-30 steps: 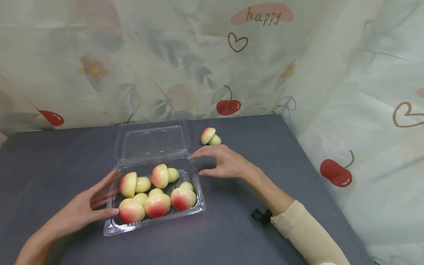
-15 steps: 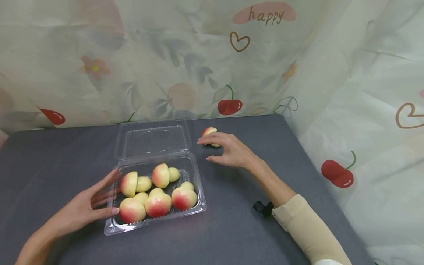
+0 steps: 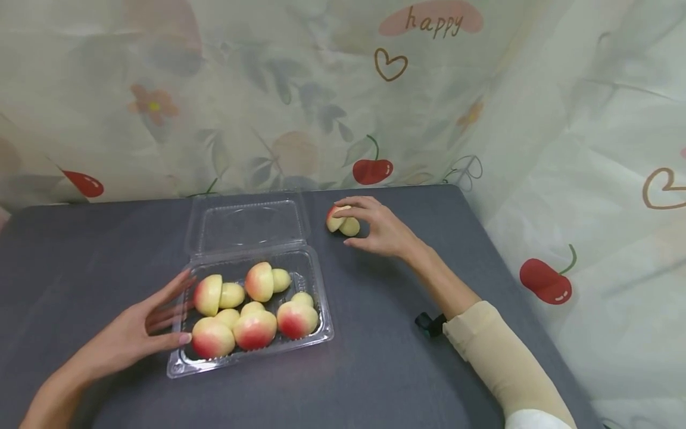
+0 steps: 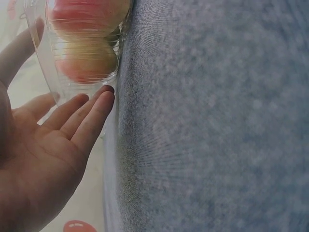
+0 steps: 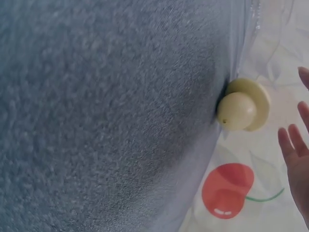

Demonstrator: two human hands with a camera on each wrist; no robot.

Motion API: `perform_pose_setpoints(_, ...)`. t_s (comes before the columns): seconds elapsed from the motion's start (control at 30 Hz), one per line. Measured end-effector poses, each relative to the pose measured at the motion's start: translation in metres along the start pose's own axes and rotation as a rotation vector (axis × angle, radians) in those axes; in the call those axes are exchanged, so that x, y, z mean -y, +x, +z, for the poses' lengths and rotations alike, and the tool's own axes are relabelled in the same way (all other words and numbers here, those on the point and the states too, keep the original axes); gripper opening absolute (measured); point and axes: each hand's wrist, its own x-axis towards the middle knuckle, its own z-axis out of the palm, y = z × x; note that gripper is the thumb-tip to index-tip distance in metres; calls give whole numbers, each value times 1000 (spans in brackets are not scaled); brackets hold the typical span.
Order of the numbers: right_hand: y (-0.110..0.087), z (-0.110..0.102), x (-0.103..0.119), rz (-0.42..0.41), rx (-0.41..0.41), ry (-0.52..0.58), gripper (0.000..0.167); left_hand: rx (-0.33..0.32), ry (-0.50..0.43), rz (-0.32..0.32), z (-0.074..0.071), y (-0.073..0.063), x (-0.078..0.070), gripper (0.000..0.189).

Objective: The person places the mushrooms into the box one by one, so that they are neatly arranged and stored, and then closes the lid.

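A toy mushroom with a red-and-cream cap and pale stem lies at the back of the table. Over it hovers my right hand, fingers spread above the cap and thumb near the stem. In the right wrist view a gap shows between the fingers and the mushroom. My left hand rests against the left side of a clear plastic clamshell box, its fingers loosely extended along the wall. Several like mushrooms lie inside. The left fingers touch the box's side in the left wrist view.
The box's clear lid lies folded back behind it on the dark grey table. A patterned curtain stands along the back and right edges. A small black item shows beside the right wrist.
My right hand has moved from the box's right edge back and to the right, up to the lone mushroom. The left hand has stayed at the box.
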Motion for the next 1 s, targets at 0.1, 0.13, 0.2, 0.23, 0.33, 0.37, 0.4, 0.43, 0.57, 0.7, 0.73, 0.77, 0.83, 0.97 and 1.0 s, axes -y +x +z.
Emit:
perform_pose_setpoints(0.1, 1, 0, -5, 16, 15, -20, 55, -5, 10, 7, 0, 1, -1, 99)
perform_pose_setpoints(0.13, 1, -1, -6, 25, 26, -26, 57, -6, 14, 9, -1, 1, -1, 100)
perform_pose_setpoints(0.2, 2, -1, -9, 51, 53, -39, 61, -9, 29, 12, -1, 1, -2, 100)
perform_pose_setpoints(0.23, 2, -1, -11, 67, 69, -48, 64, -9, 30, 16, -1, 1, -2, 100)
perform_pose_setpoints(0.33, 3, -1, -15, 108, 124, -61, 71, -5, 25, 19, -1, 1, -2, 100)
perform_pose_setpoints(0.37, 4, -1, -16, 118, 141, -63, 72, -4, 20, 21, -1, 1, -1, 99)
perform_pose_setpoints(0.4, 4, -1, -18, 124, 158, -64, 73, -2, 15, 22, -1, 1, -1, 99)
perform_pose_setpoints(0.43, 5, -1, -19, 127, 173, -65, 74, -1, 10, 21, 0, 1, -1, 99)
perform_pose_setpoints(0.57, 8, 0, -24, 118, 215, -88, 74, 4, 7, 14, -1, 0, 0, 99)
perform_pose_setpoints(0.7, 11, 1, -29, 104, 237, -112, 72, 7, 10, 6, -1, 1, 1, 99)
perform_pose_setpoints(0.73, 12, 1, -30, 100, 242, -115, 72, 6, 10, 6, -1, 1, 1, 99)
perform_pose_setpoints(0.77, 14, 1, -31, 95, 249, -121, 71, 3, 9, 9, -1, 1, 1, 99)
perform_pose_setpoints(0.83, 16, 1, -33, 85, 265, -130, 72, 1, 9, 13, -1, 1, 1, 99)
perform_pose_setpoints(0.97, 21, 1, -38, 70, 296, -138, 74, 5, -15, 15, 0, 1, 2, 99)
perform_pose_setpoints(1.0, 23, 1, -38, 71, 302, -135, 74, 9, -18, 11, 0, 0, 1, 98)
